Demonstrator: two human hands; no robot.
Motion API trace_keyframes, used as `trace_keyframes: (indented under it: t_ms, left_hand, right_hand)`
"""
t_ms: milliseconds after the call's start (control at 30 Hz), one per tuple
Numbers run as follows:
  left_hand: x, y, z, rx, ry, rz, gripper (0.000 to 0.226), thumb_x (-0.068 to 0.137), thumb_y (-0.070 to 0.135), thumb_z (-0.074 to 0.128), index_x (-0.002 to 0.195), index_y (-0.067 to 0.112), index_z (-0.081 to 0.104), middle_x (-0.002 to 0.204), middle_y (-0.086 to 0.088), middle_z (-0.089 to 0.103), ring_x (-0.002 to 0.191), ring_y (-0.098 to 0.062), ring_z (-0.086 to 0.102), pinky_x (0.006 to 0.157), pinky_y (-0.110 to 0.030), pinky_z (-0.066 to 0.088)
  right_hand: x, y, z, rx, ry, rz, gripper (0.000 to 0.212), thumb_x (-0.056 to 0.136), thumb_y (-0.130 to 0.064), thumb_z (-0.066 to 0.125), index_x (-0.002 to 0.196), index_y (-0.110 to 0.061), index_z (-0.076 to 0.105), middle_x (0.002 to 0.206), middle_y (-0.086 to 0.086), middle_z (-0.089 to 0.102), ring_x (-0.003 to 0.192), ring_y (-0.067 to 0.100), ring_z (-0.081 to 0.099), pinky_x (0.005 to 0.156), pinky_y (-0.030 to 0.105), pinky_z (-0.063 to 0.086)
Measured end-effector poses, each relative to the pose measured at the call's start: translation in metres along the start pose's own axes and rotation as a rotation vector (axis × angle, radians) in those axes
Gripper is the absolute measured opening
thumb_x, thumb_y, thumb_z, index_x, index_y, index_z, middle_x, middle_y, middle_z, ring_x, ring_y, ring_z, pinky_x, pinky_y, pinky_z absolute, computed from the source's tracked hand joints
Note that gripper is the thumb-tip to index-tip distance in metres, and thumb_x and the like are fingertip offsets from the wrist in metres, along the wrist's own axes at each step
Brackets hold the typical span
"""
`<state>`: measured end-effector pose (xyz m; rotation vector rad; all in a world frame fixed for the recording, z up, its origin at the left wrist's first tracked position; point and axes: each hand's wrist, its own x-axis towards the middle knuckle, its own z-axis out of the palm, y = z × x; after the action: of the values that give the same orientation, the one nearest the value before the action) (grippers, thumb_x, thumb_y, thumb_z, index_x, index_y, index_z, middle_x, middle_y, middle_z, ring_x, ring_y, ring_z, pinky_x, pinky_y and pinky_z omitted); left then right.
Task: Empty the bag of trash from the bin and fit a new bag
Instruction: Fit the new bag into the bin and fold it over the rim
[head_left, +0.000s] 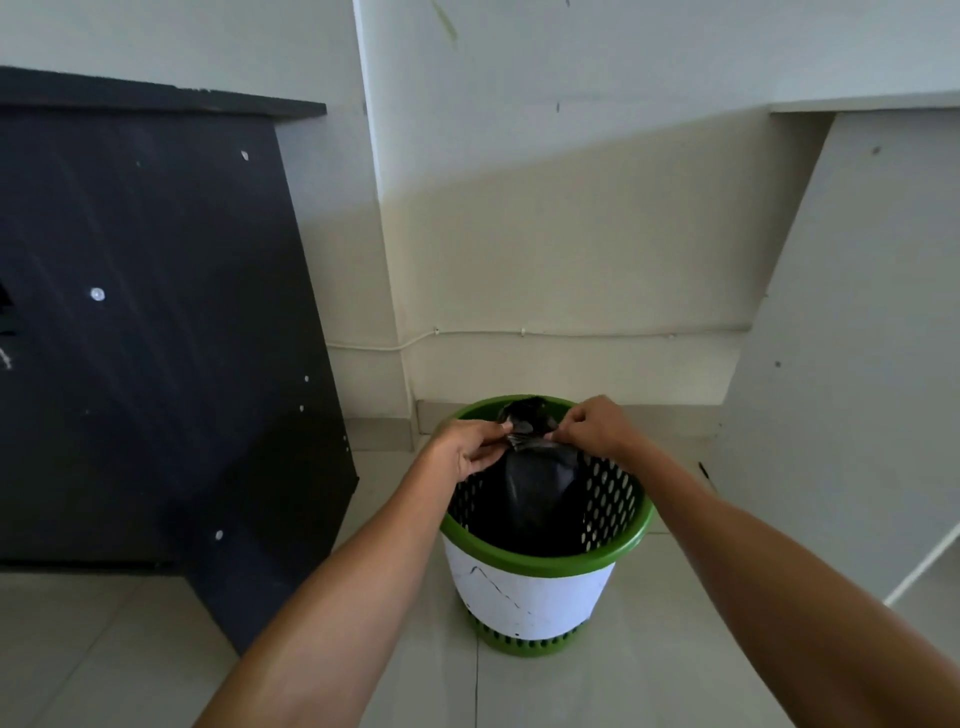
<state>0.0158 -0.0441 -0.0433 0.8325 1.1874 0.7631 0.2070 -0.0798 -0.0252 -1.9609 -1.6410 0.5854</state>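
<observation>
A green perforated bin (540, 558) with a white band round its middle stands on the tiled floor in front of me. Inside it sits a black trash bag (537, 478), its top gathered into a bunch above the rim. My left hand (467, 447) pinches the gathered neck from the left. My right hand (597, 423) pinches the same neck from the right. Both hands hover over the far half of the bin's opening. The bag's lower part is hidden in the dark inside of the bin.
A large black board or cabinet side (156, 338) stands close on the left, reaching the floor. A white wall with a thin cable (571, 332) runs behind the bin. A white slanted panel (841, 364) rises on the right.
</observation>
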Motion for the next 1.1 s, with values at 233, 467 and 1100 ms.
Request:
trace_keyframes:
  t_ms: [233,467,1100]
  left_hand:
    - [0.011,0.003,-0.019,-0.033,0.103,-0.03,0.01,0.093,-0.006,0.056,0.085,-0.001,0.059,0.08,-0.013,0.062,0.067,-0.019,0.062,0.042,-0.02,0.053]
    - [0.004,0.004,-0.006,-0.172,-0.049,0.053,0.009,0.092,0.002,0.064,0.085,0.005,0.06,0.081,-0.009,0.066,0.075,-0.017,0.064,0.056,-0.02,0.058]
    - [0.001,0.016,-0.032,-0.255,0.215,-0.005,0.021,0.099,-0.002,0.043,0.115,0.005,0.056,0.116,-0.014,0.059,0.092,-0.028,0.06,0.071,-0.048,0.052]
  right_hand:
    - [0.008,0.016,-0.018,0.195,0.18,0.146,0.02,0.073,-0.013,0.077,0.088,-0.008,0.065,0.077,0.011,0.072,0.065,0.024,0.071,0.071,0.035,0.057]
    - [-0.001,-0.007,-0.013,0.203,-0.202,-0.104,0.033,0.078,-0.055,0.073,0.097,-0.029,0.077,0.096,-0.01,0.073,0.089,0.002,0.064,0.083,0.02,0.048]
    - [-0.002,0.015,-0.035,0.126,0.093,0.124,0.036,0.081,-0.031,0.074,0.059,-0.006,0.06,0.066,0.013,0.069,0.07,0.028,0.068,0.072,0.033,0.049]
